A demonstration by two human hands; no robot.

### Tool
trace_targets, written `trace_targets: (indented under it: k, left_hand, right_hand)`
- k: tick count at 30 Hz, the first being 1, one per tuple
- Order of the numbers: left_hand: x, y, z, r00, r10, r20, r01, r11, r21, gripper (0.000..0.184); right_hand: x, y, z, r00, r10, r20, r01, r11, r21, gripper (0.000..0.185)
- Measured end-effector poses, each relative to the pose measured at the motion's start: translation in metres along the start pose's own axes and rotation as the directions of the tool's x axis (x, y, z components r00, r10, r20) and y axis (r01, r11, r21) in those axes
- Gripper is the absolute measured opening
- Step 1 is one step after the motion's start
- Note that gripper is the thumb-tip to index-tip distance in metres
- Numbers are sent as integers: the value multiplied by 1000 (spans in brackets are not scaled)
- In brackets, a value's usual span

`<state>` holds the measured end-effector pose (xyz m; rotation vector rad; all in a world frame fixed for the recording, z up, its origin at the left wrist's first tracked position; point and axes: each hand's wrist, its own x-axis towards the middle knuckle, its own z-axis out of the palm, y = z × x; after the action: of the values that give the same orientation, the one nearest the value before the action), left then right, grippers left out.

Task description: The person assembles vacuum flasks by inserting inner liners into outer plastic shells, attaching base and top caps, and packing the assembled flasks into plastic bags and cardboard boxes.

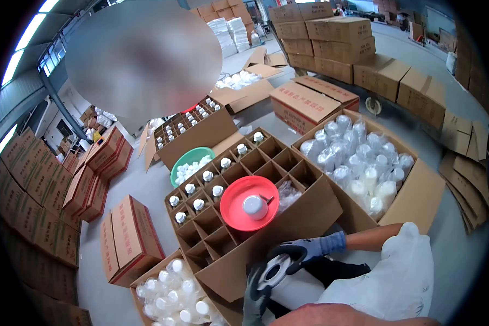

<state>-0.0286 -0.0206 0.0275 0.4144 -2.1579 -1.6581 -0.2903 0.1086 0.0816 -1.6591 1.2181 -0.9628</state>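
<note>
Both my hands wear grey-blue gloves with dark palms and fingers. My left hand (257, 290) wraps around the near left side of a white cylindrical container (296, 287), close to its rim. From above, my right hand (301, 252) grips the same container by its top edge. Its round mouth faces up and left, tilted, with a dark opening inside a white ring. Just beyond my hands stands a divided cardboard box (277, 239), with several white-capped bottles (217, 190) in its cells. A red plastic basin (232, 204) rests on the dividers, holding a white round cup or lid (255, 207) and a small dark object.
Open cartons of plastic-wrapped bottles stand right (358, 160) and lower left (174, 293). A green basin (187, 156) of small white caps sits behind the divided box. Closed cartons (130, 239) and stacked boxes (339, 32) surround the area. A blurred patch covers the upper left.
</note>
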Motion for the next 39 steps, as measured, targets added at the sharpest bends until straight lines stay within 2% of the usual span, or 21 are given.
trace_targets:
  k: [5, 7, 9, 11, 14, 15, 17, 19, 21, 22, 23, 25, 27, 30, 31, 32, 33, 35, 37, 38, 39]
  left_hand:
    - [12, 58, 16, 996, 32, -83, -17, 986, 166, 77]
    - [21, 59, 10, 983, 96, -157, -87, 994, 62, 77]
    - [21, 56, 12, 944, -160, -290, -40, 813, -581, 77]
    - [33, 68, 9, 898, -375, -229, -107, 319, -942, 83]
    - [43, 74, 19, 876, -350, -333, -109, 527, -843, 80]
    - [45, 70, 21, 870, -344, -353, -112, 559, -821, 78]
    - [48, 65, 19, 819, -197, -540, -123, 858, -499, 64]
    - [36, 34, 15, 781, -97, -617, -9, 986, -166, 52]
    - [36, 12, 18, 780, -115, -615, -79, 957, -280, 48]
    - [36, 12, 24, 769, -154, -620, -91, 934, -345, 48]
    - [47, 40, 25, 741, 57, -669, -62, 998, 16, 49]
    - [51, 52, 20, 770, 254, -586, -57, 941, 332, 61]
    - [53, 50, 13, 822, 322, -469, -81, 882, 464, 74]
    - [63, 46, 4, 865, 343, -366, -22, 755, 655, 81]
    - [67, 44, 4, 871, 298, -391, -3, 798, 603, 79]
    - [70, 41, 6, 878, 245, -411, 21, 838, 545, 77]
    - [71, 39, 9, 887, 184, -423, 49, 874, 483, 75]
    - [74, 32, 12, 909, 101, -403, 43, 942, 332, 67]
    - [77, 29, 11, 941, 7, -338, 88, 959, 268, 63]
    - [79, 31, 10, 947, -44, -319, 107, 978, 181, 53]
    - [81, 31, 7, 953, -66, -296, 115, 982, 151, 53]
  right_hand:
    - [22, 3, 3, 953, -265, -149, 264, 964, -30, 66]
    - [43, -26, -4, 932, -312, -185, 301, 950, -83, 68]
    - [63, -42, -5, 891, -385, -239, 376, 923, -85, 65]
    - [83, -46, -3, 849, -490, -198, 436, 861, -261, 64]
    - [108, -23, 11, 816, -576, -57, 415, 651, -636, 66]
    - [113, -26, 11, 839, -529, -127, 393, 750, -532, 63]
    - [123, -37, 8, 886, -399, -235, 328, 899, -289, 57]
    - [133, -30, 7, 886, -348, -306, 300, 934, -195, 54]
    - [138, -30, 3, 942, -164, -292, 172, 985, 1, 54]
    - [137, -20, 4, 885, -374, -277, 281, 904, -324, 56]
    - [137, -5, 0, 809, -558, -186, 352, 713, -607, 57]
    - [130, -49, -19, 917, -396, -40, 371, 886, -278, 67]
    - [130, -21, -22, 913, -404, 51, 401, 914, 59, 78]
    - [151, 0, -35, 994, -109, -30, 112, 912, 395, 58]
    - [167, 7, -45, 965, 252, 73, -242, 747, 619, 50]
    - [176, 13, -62, 950, 301, -89, -258, 910, 325, 42]
    - [191, 30, -77, 959, 20, -282, -22, 1000, -2, 45]
    - [225, 59, -100, 854, -276, -442, 25, 869, -495, 50]
    - [245, 86, -112, 889, -49, -455, -189, 867, -462, 58]
    - [249, 97, -115, 903, 36, -428, -301, 764, -571, 58]
    - [257, 99, -121, 937, 148, -316, -346, 516, -784, 56]
